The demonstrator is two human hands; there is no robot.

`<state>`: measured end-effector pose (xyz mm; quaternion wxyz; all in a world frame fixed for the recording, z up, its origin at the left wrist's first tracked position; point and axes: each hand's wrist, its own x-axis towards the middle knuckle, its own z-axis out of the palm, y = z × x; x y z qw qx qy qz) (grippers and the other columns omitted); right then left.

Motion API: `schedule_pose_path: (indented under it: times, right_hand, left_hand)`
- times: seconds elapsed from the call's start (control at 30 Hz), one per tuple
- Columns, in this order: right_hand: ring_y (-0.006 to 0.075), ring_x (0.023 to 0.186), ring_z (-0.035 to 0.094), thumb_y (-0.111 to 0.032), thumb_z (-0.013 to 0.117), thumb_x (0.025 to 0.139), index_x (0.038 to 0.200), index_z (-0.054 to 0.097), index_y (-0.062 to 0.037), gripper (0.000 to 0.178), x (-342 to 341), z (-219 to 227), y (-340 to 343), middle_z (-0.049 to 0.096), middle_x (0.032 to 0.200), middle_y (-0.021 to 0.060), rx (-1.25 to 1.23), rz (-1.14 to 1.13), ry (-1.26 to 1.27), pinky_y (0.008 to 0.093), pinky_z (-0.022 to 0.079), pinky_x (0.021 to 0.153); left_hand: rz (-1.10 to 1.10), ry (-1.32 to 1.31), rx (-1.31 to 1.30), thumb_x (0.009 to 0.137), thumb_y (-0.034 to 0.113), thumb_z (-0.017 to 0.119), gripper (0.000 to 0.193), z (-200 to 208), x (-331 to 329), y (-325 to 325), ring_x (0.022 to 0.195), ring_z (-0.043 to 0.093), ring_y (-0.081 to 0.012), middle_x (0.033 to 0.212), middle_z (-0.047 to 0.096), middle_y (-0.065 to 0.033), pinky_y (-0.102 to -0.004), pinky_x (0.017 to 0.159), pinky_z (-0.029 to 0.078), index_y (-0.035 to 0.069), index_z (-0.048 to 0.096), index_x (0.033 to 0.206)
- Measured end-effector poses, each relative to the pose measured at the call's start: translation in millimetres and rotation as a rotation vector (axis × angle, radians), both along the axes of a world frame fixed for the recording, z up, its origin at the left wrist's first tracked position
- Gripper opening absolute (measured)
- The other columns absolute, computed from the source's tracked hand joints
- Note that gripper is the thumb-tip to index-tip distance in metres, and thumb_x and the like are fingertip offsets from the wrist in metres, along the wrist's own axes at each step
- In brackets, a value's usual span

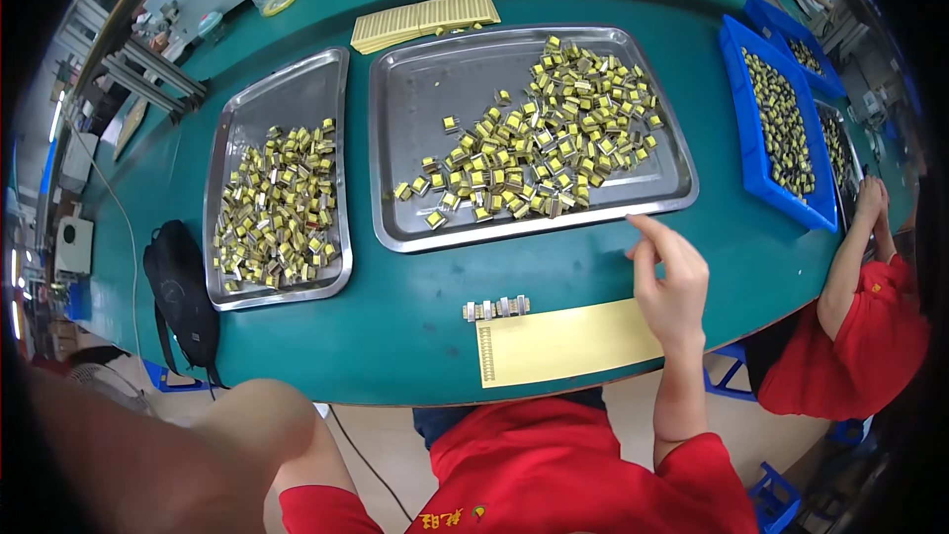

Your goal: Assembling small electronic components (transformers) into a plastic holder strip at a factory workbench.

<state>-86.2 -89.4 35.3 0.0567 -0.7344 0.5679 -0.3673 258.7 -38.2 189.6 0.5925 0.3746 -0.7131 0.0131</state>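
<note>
My right hand (674, 282) is over the bench between a large metal tray (425, 237) and a flat yellow sheet (563, 344). Its fingers are half curled, with thumb and index tips apart and nothing seen between them. The sheet lies near the bench's front edge, with a narrow column of marks down its left end. Against its upper left corner stands a short row of small silver-and-yellow parts (497, 309). Many loose small yellow-wrapped transformers (554, 138) are heaped in the large tray. My left arm (262, 420) is bent and blurred at lower left; its hand is outside the picture.
Left of the large tray, a narrower metal tray (343, 188) holds more transformers. A black bag (181, 292) lies at the left edge. Behind is a stack of yellow sheets (425, 22). Blue bins (749, 153) stand at right, near a co-worker in red (855, 346).
</note>
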Motion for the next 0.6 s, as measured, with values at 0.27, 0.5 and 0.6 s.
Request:
schedule_pose_path:
  times: [0.27, 0.5, 0.6]
  right_hand:
    - [0.0253, 0.064, 0.061, 0.006, 0.061, 0.079, 0.101, 0.068, -0.0063, 0.026, 6.0, 9.3, -3.6, 0.062, 0.068, 0.0071, -0.024, 0.101, 0.108, 0.0375, 0.047, 0.06]
    - [0.0261, 0.055, 0.053, -0.002, 0.066, 0.075, 0.101, 0.069, -0.0099, 0.028, 1.5, 11.0, 16.9, 0.05, 0.061, 0.0063, -0.074, 0.203, 0.148, 0.0402, 0.043, 0.053]
    - [0.0255, 0.059, 0.061, 0.001, 0.065, 0.075, 0.098, 0.071, -0.0101, 0.026, 5.2, 17.4, 24.6, 0.062, 0.067, 0.0078, 0.08, 0.208, 0.093, 0.0382, 0.048, 0.056]
  left_hand:
    - [-0.019, -0.066, -0.272, 0.095, 0.015, 0.054, 0.038, 10.2, -7.1, -8.1, 0.102, 0.061, -0.0227, 0.115, 0.062, -0.0146, -0.0368, 0.087, 0.049, -0.004, 0.054, 0.127]
    - [0.054, -0.093, -0.742, 0.095, 0.015, 0.055, 0.038, 25.8, -20.0, -22.6, 0.104, 0.06, -0.0227, 0.116, 0.062, -0.0143, -0.0372, 0.089, 0.049, -0.003, 0.053, 0.128]
    - [0.125, -0.095, -0.84, 0.095, 0.015, 0.055, 0.038, 27.2, -24.5, -22.8, 0.105, 0.06, -0.0228, 0.117, 0.062, -0.0142, -0.0373, 0.09, 0.048, -0.003, 0.053, 0.128]
